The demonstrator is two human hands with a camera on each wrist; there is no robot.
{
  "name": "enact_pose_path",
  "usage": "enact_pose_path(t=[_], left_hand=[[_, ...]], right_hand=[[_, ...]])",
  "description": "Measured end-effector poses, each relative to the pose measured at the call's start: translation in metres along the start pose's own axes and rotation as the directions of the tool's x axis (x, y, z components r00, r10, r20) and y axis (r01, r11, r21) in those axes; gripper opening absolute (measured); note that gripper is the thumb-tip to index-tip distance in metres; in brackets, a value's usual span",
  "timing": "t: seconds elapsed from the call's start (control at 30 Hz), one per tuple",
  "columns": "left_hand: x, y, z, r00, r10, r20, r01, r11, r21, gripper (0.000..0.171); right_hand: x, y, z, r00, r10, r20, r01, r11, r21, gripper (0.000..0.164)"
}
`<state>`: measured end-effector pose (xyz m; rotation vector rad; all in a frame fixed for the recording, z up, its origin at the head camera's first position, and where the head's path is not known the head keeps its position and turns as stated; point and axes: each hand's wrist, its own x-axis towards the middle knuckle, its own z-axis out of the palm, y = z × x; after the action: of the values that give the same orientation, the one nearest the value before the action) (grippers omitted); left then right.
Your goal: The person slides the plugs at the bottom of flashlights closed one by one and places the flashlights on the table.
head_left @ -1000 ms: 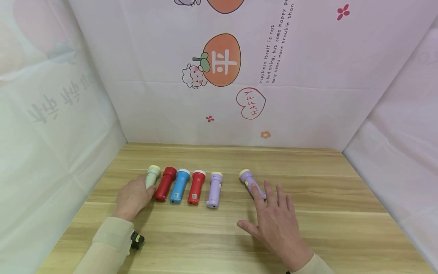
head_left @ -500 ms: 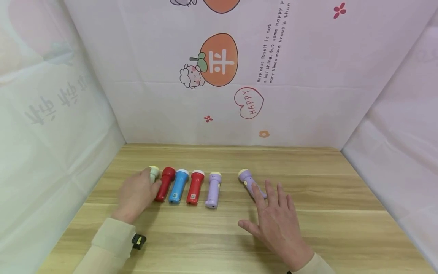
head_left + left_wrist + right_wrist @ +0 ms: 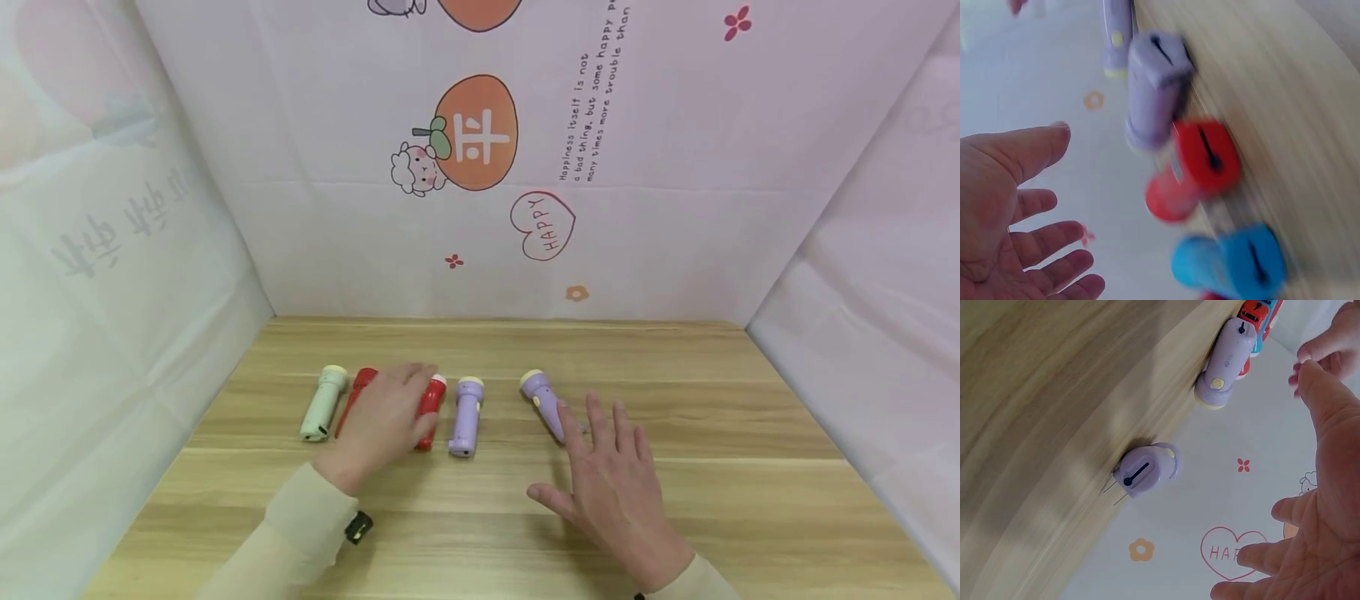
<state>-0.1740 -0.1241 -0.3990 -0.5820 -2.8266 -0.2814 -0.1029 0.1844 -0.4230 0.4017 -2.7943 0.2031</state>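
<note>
A row of flashlights lies on the wooden table in the head view: pale green, dark red, a hidden blue one, bright red and purple. My left hand hovers over the row with fingers extended, covering the blue flashlight, which shows in the left wrist view. That hand holds nothing. My right hand is spread beside a second purple flashlight, which lies slanted. Two thin metal prongs stick out of its tail in the right wrist view. The right hand holds nothing.
White printed cloth walls stand behind the wooden table and at both sides. A gap of bare wood separates the row from the slanted purple flashlight.
My left hand has let go of the pale green flashlight and moved right over the row. The pale green flashlight now lies uncovered at the left end. My right hand has barely moved.
</note>
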Motion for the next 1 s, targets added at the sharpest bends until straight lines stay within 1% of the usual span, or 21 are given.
enact_pose_path(t=[0.13,0.23,0.4,0.47,0.63,0.8,0.9,1.0], left_hand=[[0.017,0.025,0.008,0.995,0.079,0.067,-0.08,0.997,0.008,0.064],[0.028,0.042,0.015,0.987,0.132,0.094,-0.134,0.991,0.015,0.062],[0.041,0.066,0.028,0.975,0.166,0.149,-0.17,0.985,0.013,0.057],[0.044,0.073,0.034,0.97,0.179,0.163,-0.186,0.982,0.03,0.054],[0.052,0.087,0.045,0.959,0.232,0.165,-0.248,0.965,0.083,0.053],[0.057,0.097,0.053,0.94,0.298,0.164,-0.319,0.94,0.118,0.053],[0.06,0.1,0.058,0.935,0.318,0.157,-0.34,0.93,0.142,0.055],[0.063,0.102,0.062,0.934,0.325,0.149,-0.348,0.922,0.17,0.052]], right_hand=[[0.0,0.0,0.0,1.0,0.003,0.003,-0.003,1.0,0.001,0.112],[-0.001,0.001,0.001,1.0,0.009,0.007,-0.009,1.0,0.001,0.112],[-0.001,0.001,0.002,1.0,0.011,0.004,-0.011,1.0,-0.008,0.112],[-0.001,0.001,0.002,1.0,0.009,0.0,-0.009,1.0,-0.014,0.112],[-0.002,0.0,0.001,1.0,0.004,-0.001,-0.004,1.0,-0.02,0.113],[-0.002,0.0,0.0,1.0,0.007,0.013,-0.006,0.999,-0.039,0.113],[-0.001,0.0,0.0,1.0,0.011,0.02,-0.01,0.999,-0.048,0.114],[0.0,0.0,0.001,1.0,0.014,0.022,-0.012,0.999,-0.051,0.114]])
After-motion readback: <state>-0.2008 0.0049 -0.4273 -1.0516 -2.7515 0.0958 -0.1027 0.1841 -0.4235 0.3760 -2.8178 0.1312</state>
